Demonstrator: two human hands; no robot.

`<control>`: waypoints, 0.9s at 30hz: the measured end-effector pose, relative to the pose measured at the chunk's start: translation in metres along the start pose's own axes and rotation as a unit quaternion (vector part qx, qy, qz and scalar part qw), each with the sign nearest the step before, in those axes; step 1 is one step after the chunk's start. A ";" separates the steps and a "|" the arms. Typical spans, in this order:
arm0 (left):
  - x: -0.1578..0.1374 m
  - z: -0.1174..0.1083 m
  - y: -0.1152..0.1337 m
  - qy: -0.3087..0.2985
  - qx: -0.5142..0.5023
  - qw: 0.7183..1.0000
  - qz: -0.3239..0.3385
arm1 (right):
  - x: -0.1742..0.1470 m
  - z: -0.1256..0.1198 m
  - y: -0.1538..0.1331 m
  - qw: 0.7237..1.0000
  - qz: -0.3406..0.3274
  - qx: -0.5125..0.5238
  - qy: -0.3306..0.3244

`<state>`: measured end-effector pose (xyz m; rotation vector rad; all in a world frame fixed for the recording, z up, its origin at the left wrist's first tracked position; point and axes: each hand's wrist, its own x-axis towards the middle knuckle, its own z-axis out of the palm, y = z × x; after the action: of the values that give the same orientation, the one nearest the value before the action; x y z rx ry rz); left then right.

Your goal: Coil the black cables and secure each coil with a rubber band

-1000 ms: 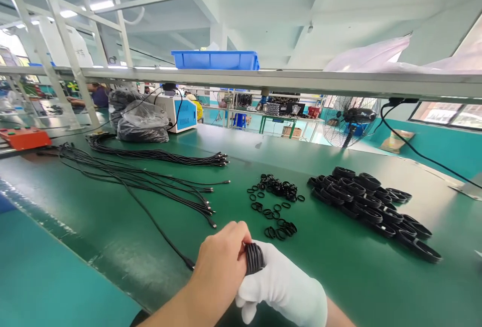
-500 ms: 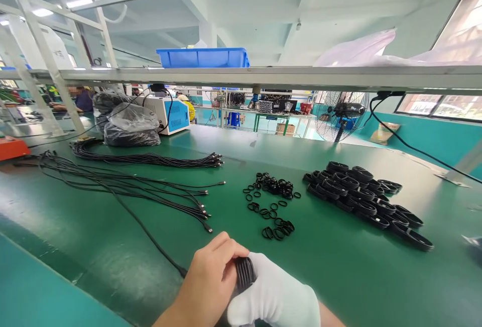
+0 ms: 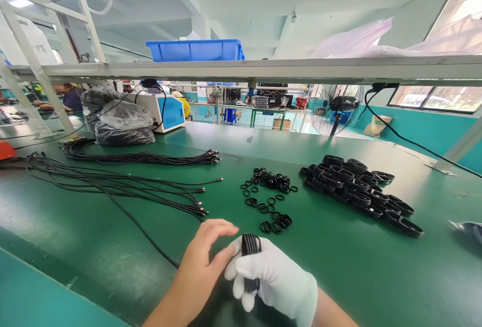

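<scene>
My right hand [image 3: 278,277], in a white glove, is closed around a coiled black cable [image 3: 251,245] above the front of the table. The coil's loops lie side by side, upright between thumb and fingers. My bare left hand [image 3: 205,256] is just left of the coil, thumb and index finger apart; the thumb tip is near the gloved fingertips, and whether it touches cannot be made out. A single black cable [image 3: 145,234] runs from the left and passes out of sight behind my left hand. Small black rings [image 3: 276,221] lie scattered beyond my hands.
Loose cables [image 3: 181,201] and a cable bundle [image 3: 150,157] lie at left. Finished-looking coils [image 3: 357,186] are piled at right. Farther back are plastic bags [image 3: 124,121], a blue-and-white machine [image 3: 165,111] and a fan [image 3: 339,108]. A shelf [image 3: 263,70] crosses overhead with a blue bin [image 3: 196,50].
My left hand has loosened from the coil and moved slightly left, its fingers spreading. My right hand keeps hold of the coil, now lifted a little and more visible. The view has shifted slightly.
</scene>
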<state>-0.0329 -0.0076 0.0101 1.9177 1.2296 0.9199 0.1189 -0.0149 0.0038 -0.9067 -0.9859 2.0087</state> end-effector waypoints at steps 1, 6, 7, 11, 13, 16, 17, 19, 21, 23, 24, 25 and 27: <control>-0.004 0.001 -0.001 0.011 -0.008 1.000 -0.018 | 0.001 -0.001 0.000 1.000 -0.011 0.024 0.006; -0.024 0.027 -0.009 0.012 -0.033 0.999 -0.034 | 0.007 -0.003 0.005 0.993 -0.036 0.106 -0.031; -0.026 0.033 -0.010 0.009 -0.044 0.998 -0.032 | 0.007 -0.002 0.005 0.993 -0.039 0.108 -0.040; -0.026 0.043 -0.012 0.007 -0.076 0.997 -0.004 | 0.006 0.001 0.005 0.991 -0.055 0.103 -0.064; -0.024 0.037 -0.010 -0.006 -0.077 0.997 0.006 | 0.004 -0.001 0.004 0.990 -0.057 0.106 -0.072; -0.020 0.017 -0.005 -0.040 -0.080 0.996 -0.019 | 0.001 -0.006 0.003 0.993 -0.026 0.094 -0.062; -0.017 0.010 -0.004 -0.034 -0.077 0.996 -0.031 | 0.000 -0.007 0.003 0.995 -0.007 0.082 -0.055; -0.012 0.001 -0.003 0.011 -0.041 0.998 -0.038 | -0.001 -0.009 0.002 0.997 0.022 0.053 -0.050; -0.008 0.001 -0.004 0.056 0.032 0.998 -0.004 | -0.002 -0.007 0.002 0.997 0.026 0.028 -0.061; -0.007 0.006 -0.007 0.068 0.110 0.990 0.051 | -0.001 -0.004 0.002 0.997 0.024 0.008 -0.068; -0.007 0.010 -0.009 0.066 0.139 0.985 0.077 | -0.001 -0.002 0.002 0.997 0.029 -0.004 -0.064; -0.008 0.013 -0.010 0.065 0.162 0.980 0.100 | -0.001 -0.001 0.002 0.998 0.036 -0.020 -0.057; -0.009 0.018 -0.014 0.063 0.200 0.968 0.136 | -0.001 0.002 0.003 0.997 0.049 -0.048 -0.039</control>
<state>-0.0266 -0.0148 -0.0128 2.4257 1.3252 1.0029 0.1174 -0.0174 0.0025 -0.9520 -1.1082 2.1076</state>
